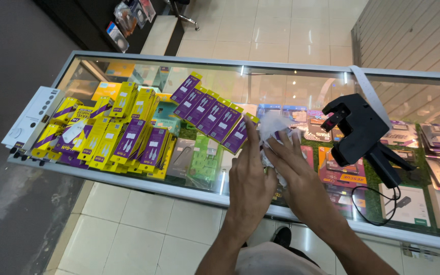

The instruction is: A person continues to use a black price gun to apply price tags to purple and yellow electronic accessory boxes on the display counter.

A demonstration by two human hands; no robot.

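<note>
Both hands meet over a crumpled white tissue (276, 127) lying on the glass surface (301, 86): the right hand (294, 163) has its grip closed loosely on the tissue, fingers curled into its folds, while the left hand (250, 178) lies flat and unclenched, holding nothing, its fingertips just touching the end of a slanted row of purple packets (210, 112). To do this well, it seems wise to keep the left palm light, so the packets are steadied and not pushed out of line, and to bunch the tissue firmly enough that it does not drag across the glass. Both forearms rise from the bottom edge and converge, wrists nearly side by side, the right one angled inward across the left. A black price-label gun (362, 135) stands just to the right of the right hand, apart from it. Yellow and purple packets (113, 137) lie heaped well to the left.
</note>
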